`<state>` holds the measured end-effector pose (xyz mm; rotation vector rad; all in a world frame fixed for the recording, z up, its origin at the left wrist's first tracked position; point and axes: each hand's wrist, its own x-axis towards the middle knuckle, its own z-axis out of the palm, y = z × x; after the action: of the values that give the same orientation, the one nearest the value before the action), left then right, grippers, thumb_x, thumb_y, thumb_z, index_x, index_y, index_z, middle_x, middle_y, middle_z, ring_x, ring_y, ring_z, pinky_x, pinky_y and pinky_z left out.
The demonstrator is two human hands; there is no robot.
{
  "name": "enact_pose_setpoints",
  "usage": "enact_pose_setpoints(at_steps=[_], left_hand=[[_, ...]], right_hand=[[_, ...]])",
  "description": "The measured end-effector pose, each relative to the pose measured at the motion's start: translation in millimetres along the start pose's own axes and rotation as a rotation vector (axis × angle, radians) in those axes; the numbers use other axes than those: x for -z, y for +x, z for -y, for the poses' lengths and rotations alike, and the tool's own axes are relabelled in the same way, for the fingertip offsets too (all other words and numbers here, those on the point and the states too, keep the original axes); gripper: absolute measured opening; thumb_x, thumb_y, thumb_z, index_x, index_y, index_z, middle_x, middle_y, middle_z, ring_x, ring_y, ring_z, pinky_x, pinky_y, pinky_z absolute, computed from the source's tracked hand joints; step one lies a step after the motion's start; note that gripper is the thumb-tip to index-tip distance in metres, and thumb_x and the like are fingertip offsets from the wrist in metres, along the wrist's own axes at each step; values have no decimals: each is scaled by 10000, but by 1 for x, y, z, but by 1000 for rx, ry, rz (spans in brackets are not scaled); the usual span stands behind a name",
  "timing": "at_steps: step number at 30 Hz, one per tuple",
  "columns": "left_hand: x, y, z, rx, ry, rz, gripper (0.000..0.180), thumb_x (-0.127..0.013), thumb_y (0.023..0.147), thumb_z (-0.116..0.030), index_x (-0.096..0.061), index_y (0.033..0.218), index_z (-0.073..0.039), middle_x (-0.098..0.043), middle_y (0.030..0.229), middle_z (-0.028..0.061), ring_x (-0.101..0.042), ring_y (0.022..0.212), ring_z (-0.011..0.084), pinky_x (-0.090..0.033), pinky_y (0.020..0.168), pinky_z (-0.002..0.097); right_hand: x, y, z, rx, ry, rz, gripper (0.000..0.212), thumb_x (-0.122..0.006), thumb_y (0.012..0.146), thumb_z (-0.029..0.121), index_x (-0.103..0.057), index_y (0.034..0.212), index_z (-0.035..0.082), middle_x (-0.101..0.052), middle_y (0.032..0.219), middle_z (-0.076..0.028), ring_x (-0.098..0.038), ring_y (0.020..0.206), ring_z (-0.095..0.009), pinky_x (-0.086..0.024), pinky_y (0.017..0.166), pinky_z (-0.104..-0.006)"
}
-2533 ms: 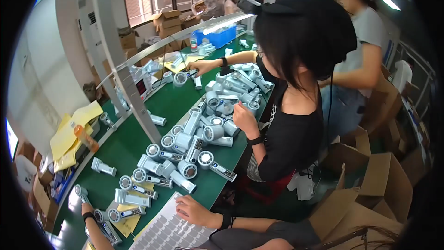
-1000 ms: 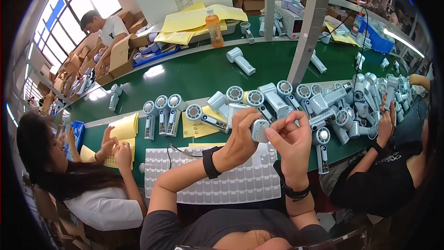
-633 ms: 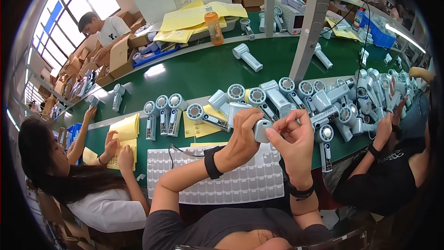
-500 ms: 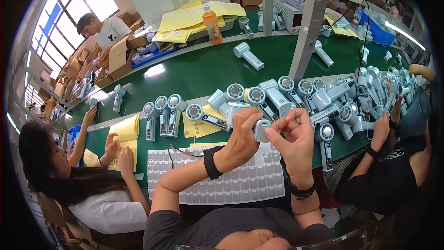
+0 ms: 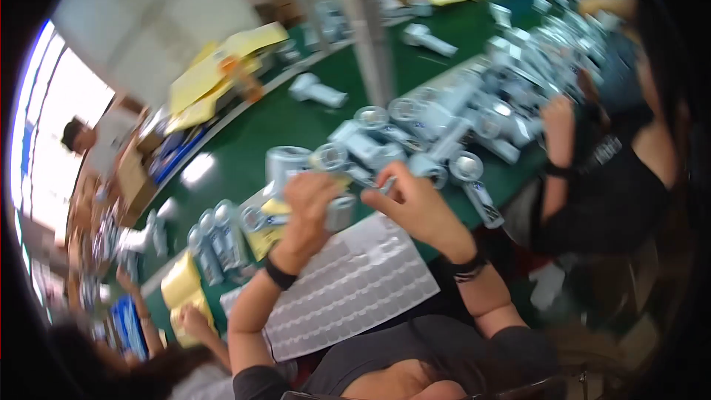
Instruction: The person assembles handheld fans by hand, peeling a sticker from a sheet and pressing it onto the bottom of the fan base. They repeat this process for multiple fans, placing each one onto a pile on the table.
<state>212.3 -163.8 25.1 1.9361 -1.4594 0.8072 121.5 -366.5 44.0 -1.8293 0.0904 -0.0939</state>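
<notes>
Green surface (image 5: 248,141) runs slantwise through a workshop, everything smeared by motion blur. Grey metal post (image 5: 366,37) rises out of it; yellow sheets (image 5: 204,89) and an orange bottle (image 5: 241,78) sit along the far side. Heap of pale fans (image 5: 452,122) to the right, close to a co-worker in black (image 5: 615,185).

Left hand (image 5: 307,204): wrapped closed round a pale blue handheld fan (image 5: 341,212), mid-body hidden behind the fingers. Blunt end pokes out toward the other hand; a round head (image 5: 287,163) beyond the knuckles looks to belong to the same fan. Fan is up over the far edge of a white sheet (image 5: 348,289) patterned with rows of grey shapes, at the near side of the surface.

Right hand (image 5: 418,204): thumb and forefinger brought together, with what appears to be a small pale sliver (image 5: 386,187) at the tips. Too blurred to identify. Hand is apart from the fan, just beside its blunt end.

Handling, my judgement: grip the body firmly, leaving the blunt end free and square to the pinching fingers. Pinch lightly, by the edge, so nothing creases. Brace both wrists; avoid dragging a cuff across the sheet.
</notes>
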Motion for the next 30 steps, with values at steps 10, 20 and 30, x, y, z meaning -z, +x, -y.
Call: enact_pose_setpoints(at_steps=[10, 20, 30], left_hand=[[6, -11, 184, 384, 292, 171, 433, -595, 902, -4, -438, 1303, 42, -512, 1216, 253, -493, 1125, 423, -371, 997, 464], [-1, -26, 165, 473, 223, 137, 406, -589, 949, -78, -401, 1288, 45, -497, 1162, 255, -491, 1075, 405, -382, 954, 444], [22, -45, 149, 630, 210, 104, 461, -631, 910, -78, -422, 1298, 59, -494, 1221, 251, -484, 1140, 402, -383, 986, 437]], right_hand=[[35, -108, -107, 74, 209, -738, 237, -671, 909, 205, -534, 795, 48, -483, 504, -43, -433, 434, -103, -297, 441, -296], [16, -240, -259, -386, -867, -482, 185, -601, 867, 238, -596, 829, 58, -623, 756, -164, -610, 779, -350, -468, 753, -465], [53, -542, -355, -1499, -922, 839, 300, -631, 792, 354, -718, 933, 104, -693, 997, -151, -629, 964, -314, -423, 871, -529]])
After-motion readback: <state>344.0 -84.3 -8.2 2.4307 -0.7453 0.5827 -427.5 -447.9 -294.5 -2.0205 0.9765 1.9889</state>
